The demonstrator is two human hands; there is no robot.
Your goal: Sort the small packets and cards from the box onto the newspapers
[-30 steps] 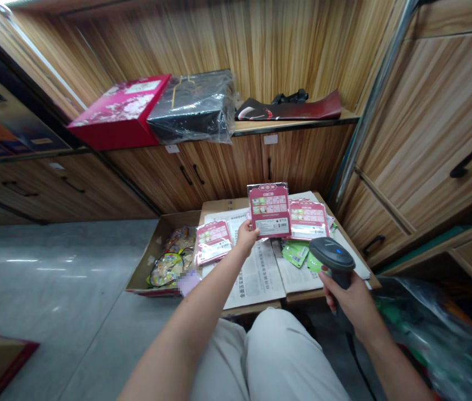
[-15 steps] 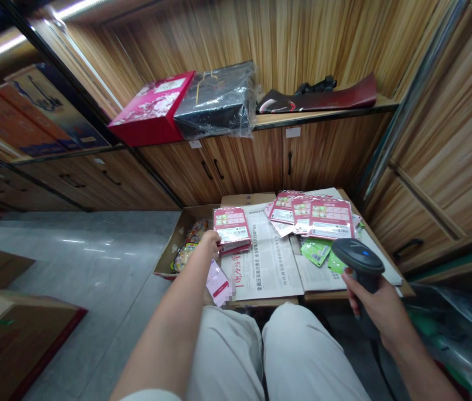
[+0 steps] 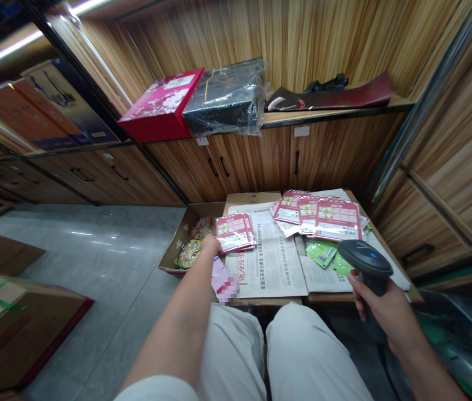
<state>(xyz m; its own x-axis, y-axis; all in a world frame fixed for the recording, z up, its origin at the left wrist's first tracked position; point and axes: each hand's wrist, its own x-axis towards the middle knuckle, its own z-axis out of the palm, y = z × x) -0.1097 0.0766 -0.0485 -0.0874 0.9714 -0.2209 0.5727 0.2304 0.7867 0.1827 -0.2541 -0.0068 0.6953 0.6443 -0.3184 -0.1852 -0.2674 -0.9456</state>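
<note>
Pink packets [image 3: 236, 232] touch our left hand [image 3: 211, 245], grip unclear; our right hand [image 3: 388, 309] clasps a scanner [image 3: 365, 262]. Apparently stacking, we next need neat edges.

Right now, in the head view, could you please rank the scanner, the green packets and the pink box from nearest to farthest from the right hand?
1. Scanner: held in the right hand.
2. Green packets: ahead and left, on newspaper.
3. Pink box: farther left, up on the shelf.
</note>
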